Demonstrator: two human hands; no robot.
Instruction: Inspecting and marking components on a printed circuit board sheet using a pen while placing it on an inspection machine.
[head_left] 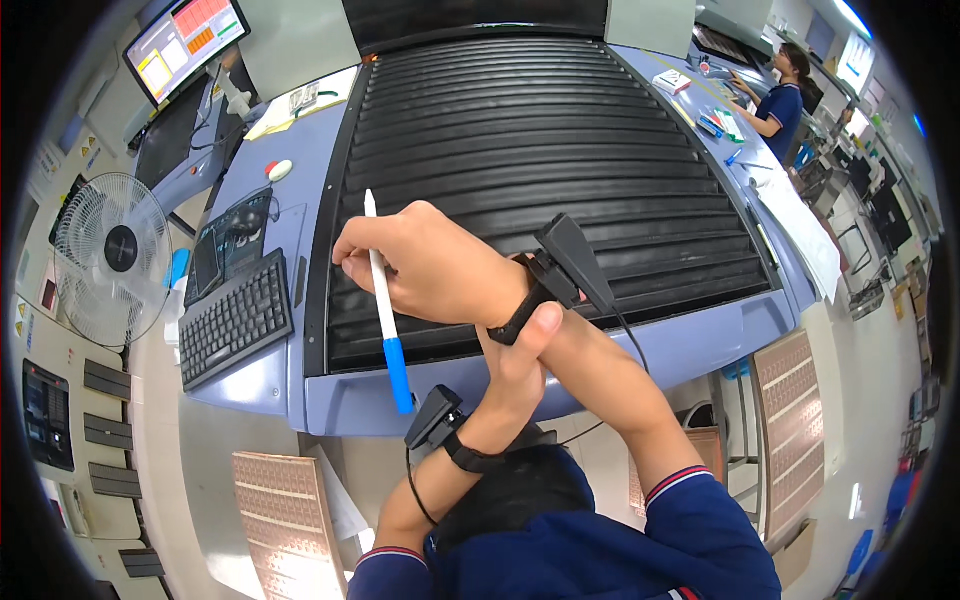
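Over the machine's black slatted bed [530,130], my right hand [440,265] is closed around a marker pen [384,305]. The pen has a white barrel and a blue end that points down toward me. From below, my left hand [518,370] reaches up to my right wrist, its thumb on the black strap [520,315]; its other fingers are mostly hidden behind the wrist. A black wedge-shaped device [572,258] with a cable sits on the right strap. A similar device [436,418] is on my left wrist.
At left are a black keyboard [236,318], a mouse, a fan [115,255] and a monitor [185,45]. White paper [800,225] and small items lie along the right ledge. Copper-coloured panels [285,525] lean below the machine on both sides. A co-worker [782,110] stands far right.
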